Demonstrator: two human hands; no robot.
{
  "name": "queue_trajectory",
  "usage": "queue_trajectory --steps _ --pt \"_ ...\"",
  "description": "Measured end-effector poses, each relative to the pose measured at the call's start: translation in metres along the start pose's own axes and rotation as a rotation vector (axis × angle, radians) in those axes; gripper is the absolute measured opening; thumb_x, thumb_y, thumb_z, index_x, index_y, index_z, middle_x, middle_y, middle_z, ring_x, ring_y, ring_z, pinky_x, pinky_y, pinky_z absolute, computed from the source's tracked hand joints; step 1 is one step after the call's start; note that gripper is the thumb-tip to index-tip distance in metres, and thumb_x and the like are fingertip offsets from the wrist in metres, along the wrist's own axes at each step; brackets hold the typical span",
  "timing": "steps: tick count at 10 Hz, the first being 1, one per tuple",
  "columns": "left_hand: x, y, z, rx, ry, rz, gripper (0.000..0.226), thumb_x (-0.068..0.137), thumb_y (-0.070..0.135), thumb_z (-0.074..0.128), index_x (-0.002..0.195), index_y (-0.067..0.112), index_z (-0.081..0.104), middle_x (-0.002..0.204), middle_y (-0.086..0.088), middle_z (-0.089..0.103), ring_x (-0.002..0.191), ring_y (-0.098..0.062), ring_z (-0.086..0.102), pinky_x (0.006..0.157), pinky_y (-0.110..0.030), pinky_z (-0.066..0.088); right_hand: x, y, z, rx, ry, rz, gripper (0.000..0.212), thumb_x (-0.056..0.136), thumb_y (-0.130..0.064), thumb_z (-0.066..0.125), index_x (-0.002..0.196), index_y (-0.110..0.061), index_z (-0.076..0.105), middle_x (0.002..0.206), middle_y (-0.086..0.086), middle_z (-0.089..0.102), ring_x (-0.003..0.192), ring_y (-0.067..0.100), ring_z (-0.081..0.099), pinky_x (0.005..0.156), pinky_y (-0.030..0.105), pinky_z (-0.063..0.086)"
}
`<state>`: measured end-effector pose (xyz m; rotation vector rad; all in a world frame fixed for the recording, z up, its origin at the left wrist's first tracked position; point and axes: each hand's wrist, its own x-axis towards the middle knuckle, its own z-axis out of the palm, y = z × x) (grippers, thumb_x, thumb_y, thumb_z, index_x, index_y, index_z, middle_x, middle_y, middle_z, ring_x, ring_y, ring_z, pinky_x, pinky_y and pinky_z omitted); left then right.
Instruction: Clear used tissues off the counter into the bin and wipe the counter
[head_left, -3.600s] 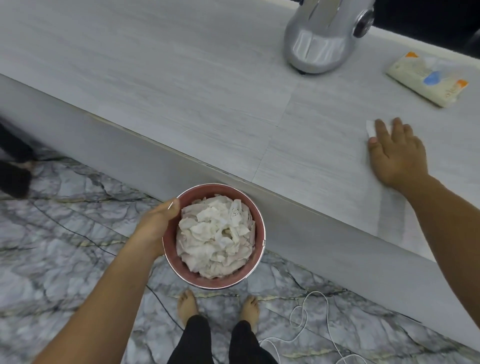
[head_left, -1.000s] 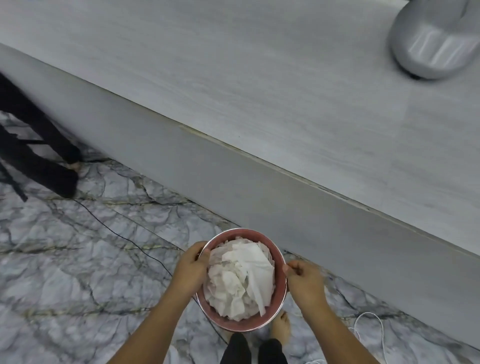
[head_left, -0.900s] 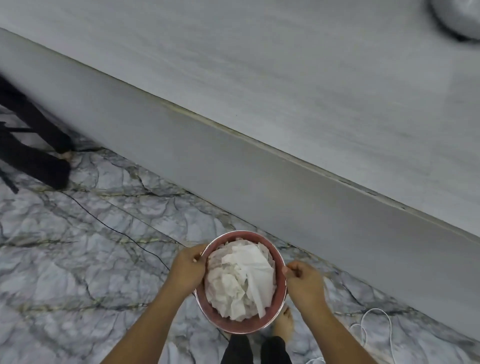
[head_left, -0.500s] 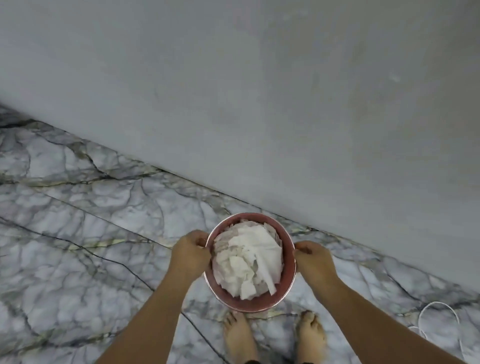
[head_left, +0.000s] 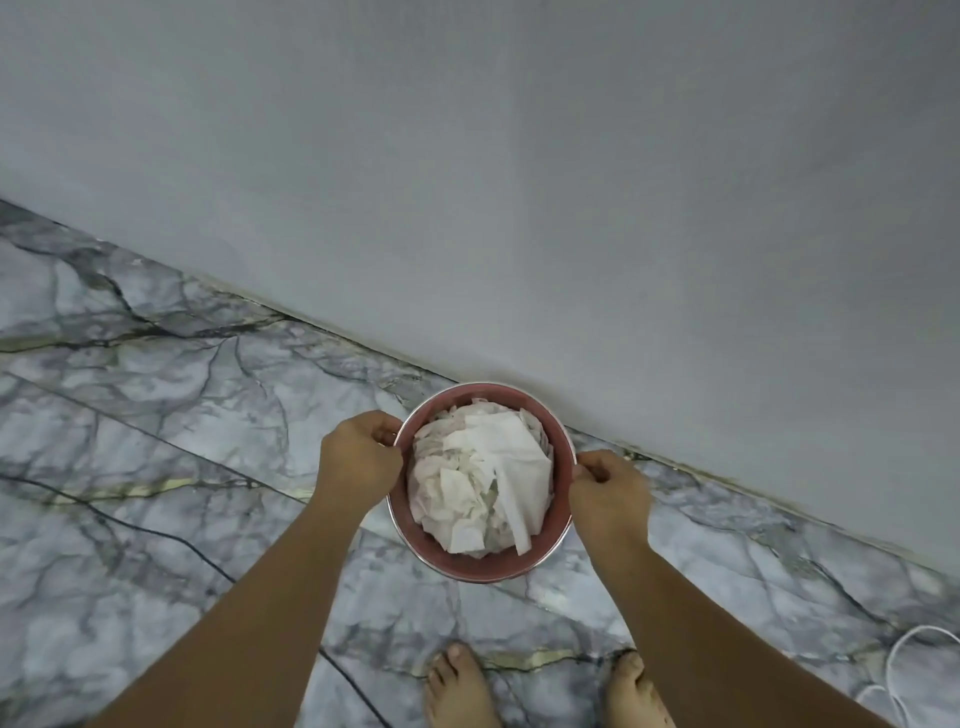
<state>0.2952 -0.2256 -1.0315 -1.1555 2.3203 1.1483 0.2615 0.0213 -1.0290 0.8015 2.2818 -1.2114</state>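
Standing close to the grey counter front (head_left: 519, 182) on the marble floor (head_left: 156, 441), the red bin (head_left: 480, 564) full of tissues (head_left: 480, 483) is gripped at its rim by the left hand (head_left: 358, 460) and the right hand (head_left: 608, 493), one on each side.

bin (head_left: 480, 564) lowered toward floor (head_left: 182, 415), countertop gone

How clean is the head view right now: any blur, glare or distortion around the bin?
Head view: the right hand is slightly motion-smeared, the bin and left hand sharper; light is soft and even, no glare; a faint shadow where bin meets the grey counter front; wide-angle stretch splays the forearms.
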Motion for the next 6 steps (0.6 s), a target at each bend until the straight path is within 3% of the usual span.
queue_trajectory --steps 1,2,3,4,5,6 --pt "0.005 0.001 -0.004 0.005 -0.031 -0.018 0.024 0.078 -0.001 0.066 0.081 0.020 0.078 0.075 0.005 0.075 0.068 -0.014 0.067 0.060 -0.020 0.049 0.004 0.001 -0.003 -0.029 -0.026 -0.013 0.028 0.080 0.000 0.051 0.072 -0.021 0.068 0.074 0.001 0.069 0.068 0.019 0.060 0.056 0.024 0.046" --pt "0.006 0.003 -0.011 0.031 -0.084 -0.028 0.025 0.074 0.000 0.067 0.077 0.021 0.079 0.074 0.001 0.078 0.071 -0.021 0.072 0.071 -0.031 0.061 0.007 0.002 -0.008 -0.055 -0.063 -0.010 0.023 0.078 -0.005 0.055 0.070 -0.020 0.069 0.073 0.005 0.071 0.074 0.027 0.067 0.064 0.032 0.054" --pt "0.006 0.006 -0.012 0.143 -0.115 0.014 0.018 0.080 0.010 0.070 0.092 0.018 0.080 0.087 -0.002 0.080 0.087 -0.025 0.075 0.084 -0.032 0.059 0.010 -0.001 -0.015 -0.098 -0.122 0.028 0.019 0.078 -0.014 0.056 0.069 -0.021 0.071 0.069 0.008 0.072 0.076 0.034 0.070 0.074 0.046 0.062" --pt "-0.021 0.015 -0.014 0.224 -0.072 -0.004 0.039 0.091 0.025 0.067 0.128 0.013 0.067 0.120 -0.009 0.073 0.113 -0.029 0.067 0.093 -0.030 0.050 -0.004 -0.014 -0.035 -0.116 -0.138 0.036 0.022 0.086 -0.023 0.055 0.070 -0.022 0.070 0.068 0.005 0.069 0.072 0.032 0.068 0.075 0.045 0.061" --pt "-0.078 0.035 -0.032 0.156 -0.050 -0.036 0.039 0.096 0.025 0.063 0.130 0.007 0.063 0.125 -0.014 0.071 0.118 -0.032 0.064 0.090 -0.031 0.044 -0.036 -0.038 -0.076 -0.116 -0.186 0.046 0.019 0.089 -0.026 0.054 0.079 -0.027 0.070 0.076 -0.001 0.069 0.074 0.023 0.066 0.075 0.041 0.060" --pt "-0.179 0.035 -0.060 0.331 -0.190 -0.049 0.030 0.100 0.028 0.055 0.124 0.012 0.066 0.131 -0.008 0.070 0.124 -0.025 0.063 0.104 -0.032 0.042 -0.088 -0.077 -0.139 -0.074 -0.311 0.039 0.018 0.082 -0.017 0.054 0.074 -0.017 0.070 0.069 0.005 0.068 0.065 0.022 0.062 0.060 0.034 0.051"
